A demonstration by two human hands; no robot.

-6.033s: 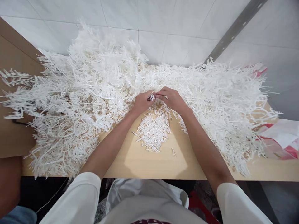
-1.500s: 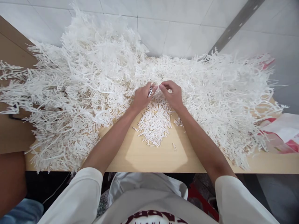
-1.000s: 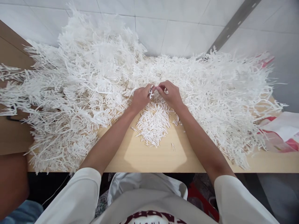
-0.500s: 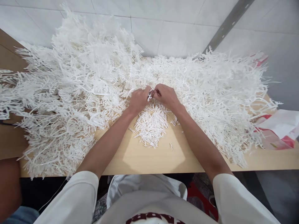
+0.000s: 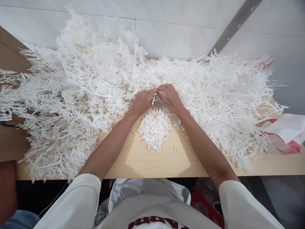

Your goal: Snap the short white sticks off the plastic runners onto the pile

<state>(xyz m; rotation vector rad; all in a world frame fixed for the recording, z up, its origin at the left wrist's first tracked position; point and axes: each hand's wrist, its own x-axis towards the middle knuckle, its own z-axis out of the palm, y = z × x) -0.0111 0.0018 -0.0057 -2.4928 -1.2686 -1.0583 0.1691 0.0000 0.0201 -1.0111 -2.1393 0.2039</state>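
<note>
My left hand (image 5: 143, 101) is closed around a white branched sprig (image 5: 154, 98), whose forked end shows below the fingers. Pinched together, the fingers of my right hand (image 5: 172, 99) meet the left fingertips at the sprig's top; what lies between them is hidden. Just below both hands, a small pile of short white pieces (image 5: 154, 130) lies on the table (image 5: 152, 167). Large heaps of white branched strands surround the hands, one on the left (image 5: 78, 76) and one on the right (image 5: 221, 98).
A white and red plastic bag (image 5: 286, 128) lies at the table's right end. Brown cardboard (image 5: 11, 143) stands at the left, near another person's arm (image 5: 7, 190). Behind the heaps rises a tiled wall (image 5: 181, 38) with a grey metal strip (image 5: 234, 27).
My right hand has turned slightly and its fingers have closed up, nearer the left fingertips. The left hand still holds the sprig in about the same place.
</note>
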